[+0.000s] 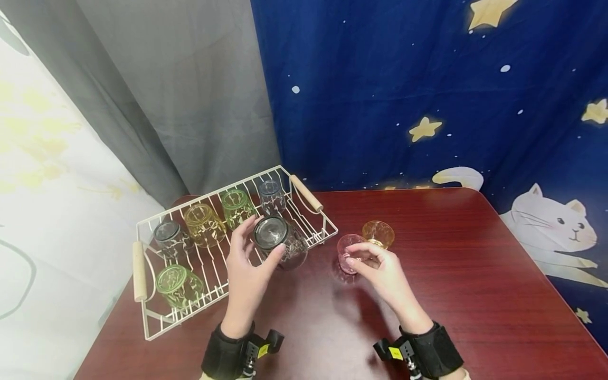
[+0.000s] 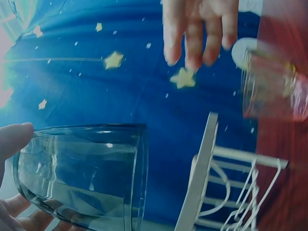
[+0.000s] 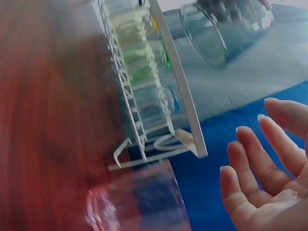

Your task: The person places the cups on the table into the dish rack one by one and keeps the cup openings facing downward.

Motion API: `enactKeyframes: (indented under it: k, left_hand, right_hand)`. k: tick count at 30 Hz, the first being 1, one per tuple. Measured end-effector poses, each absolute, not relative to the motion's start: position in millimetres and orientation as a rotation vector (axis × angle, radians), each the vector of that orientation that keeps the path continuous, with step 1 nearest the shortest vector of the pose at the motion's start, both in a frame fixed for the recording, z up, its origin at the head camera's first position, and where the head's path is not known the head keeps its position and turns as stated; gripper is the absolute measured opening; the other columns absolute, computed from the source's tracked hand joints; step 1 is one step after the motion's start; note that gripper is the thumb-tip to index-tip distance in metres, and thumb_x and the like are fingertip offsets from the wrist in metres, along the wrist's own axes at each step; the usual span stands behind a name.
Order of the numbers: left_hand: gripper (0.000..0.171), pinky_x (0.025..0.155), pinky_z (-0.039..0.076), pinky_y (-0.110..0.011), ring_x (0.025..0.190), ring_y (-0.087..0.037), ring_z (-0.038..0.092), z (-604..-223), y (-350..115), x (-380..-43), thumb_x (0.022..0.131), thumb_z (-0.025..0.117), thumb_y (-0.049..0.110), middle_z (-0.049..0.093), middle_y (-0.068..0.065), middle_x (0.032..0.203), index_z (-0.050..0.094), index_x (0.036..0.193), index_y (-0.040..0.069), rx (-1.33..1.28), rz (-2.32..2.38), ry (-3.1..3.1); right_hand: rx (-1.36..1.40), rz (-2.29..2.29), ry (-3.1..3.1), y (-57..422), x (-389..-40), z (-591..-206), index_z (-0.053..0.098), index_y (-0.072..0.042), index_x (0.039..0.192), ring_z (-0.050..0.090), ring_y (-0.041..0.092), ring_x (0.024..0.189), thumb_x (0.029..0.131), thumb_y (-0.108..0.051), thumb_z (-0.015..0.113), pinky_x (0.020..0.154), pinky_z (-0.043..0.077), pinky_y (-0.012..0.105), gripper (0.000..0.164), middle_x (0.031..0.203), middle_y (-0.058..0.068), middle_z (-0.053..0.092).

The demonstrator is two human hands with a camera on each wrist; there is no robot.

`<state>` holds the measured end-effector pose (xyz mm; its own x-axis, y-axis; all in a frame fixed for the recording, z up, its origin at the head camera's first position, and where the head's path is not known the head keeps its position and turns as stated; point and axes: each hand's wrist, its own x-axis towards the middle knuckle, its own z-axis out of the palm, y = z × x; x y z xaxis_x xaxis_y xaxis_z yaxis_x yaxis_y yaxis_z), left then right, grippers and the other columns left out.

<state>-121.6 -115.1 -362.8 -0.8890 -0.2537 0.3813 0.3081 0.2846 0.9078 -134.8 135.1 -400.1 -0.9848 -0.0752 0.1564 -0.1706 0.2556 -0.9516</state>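
Observation:
My left hand (image 1: 249,279) grips a smoky grey glass (image 1: 292,247) by its sides, base up and rim down. The glass hangs beside the front right edge of a white wire rack (image 1: 166,328). My right hand (image 1: 389,272) is above a pink glass (image 1: 343,245), which stands upright on the table. In the right wrist view its fingers (image 3: 262,161) are spread and loosely bent, apart from the pink glass (image 3: 144,199). Just behind stands an amber glass (image 1: 383,232).
Inside the rack, several upturned glasses stand on the wires: grey (image 1: 172,237), yellow (image 1: 204,224), green (image 1: 237,206), blue (image 1: 272,196) and another green one (image 1: 178,285). Wooden handles (image 1: 306,193) rise at both rack ends. Curtains (image 1: 356,105) hang behind the table.

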Motion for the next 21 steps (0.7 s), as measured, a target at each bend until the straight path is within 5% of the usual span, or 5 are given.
enactKeyframes:
  k: [8, 15, 21]
  left_hand:
    - [0.068, 0.111, 0.041, -0.032, 0.126, -0.002, 0.048, -365, -137, -125, 0.08, 0.08, 0.017, 0.056, 0.005, 0.138, 0.046, 0.139, 0.017, 0.033, -1.583, -2.08]
    - [0.069, 0.107, 0.04, -0.016, 0.126, 0.001, 0.048, -365, -159, -125, 0.081, 0.078, 0.021, 0.056, 0.009, 0.137, 0.045, 0.141, 0.017, 0.155, -1.552, -2.058]
    - [0.069, 0.101, 0.041, -0.013, 0.121, 0.001, 0.049, -368, -171, -125, 0.081, 0.078, 0.019, 0.055, 0.004, 0.135, 0.045, 0.141, 0.013, 0.259, -1.5, -2.066]
  right_hand:
    - [0.189, 1.684, -2.504, 153, -152, -396, 0.065, -0.006, 0.119, 0.065, -0.004, 0.085, 0.088, -0.014, 0.069, 0.076, 0.054, 0.013, 0.032, 0.111, 0.021, 0.07]
    - [0.154, 1.529, -2.582, 160, -163, -399, 0.062, -0.007, 0.125, 0.067, 0.031, 0.108, 0.087, -0.007, 0.067, 0.083, 0.053, 0.014, 0.038, 0.122, 0.019, 0.065]
    - [0.196, 1.242, -2.666, 164, -173, -407, 0.061, -0.006, 0.127, 0.062, 0.033, 0.113, 0.081, 0.001, 0.063, 0.084, 0.054, 0.034, 0.046, 0.127, 0.015, 0.061]
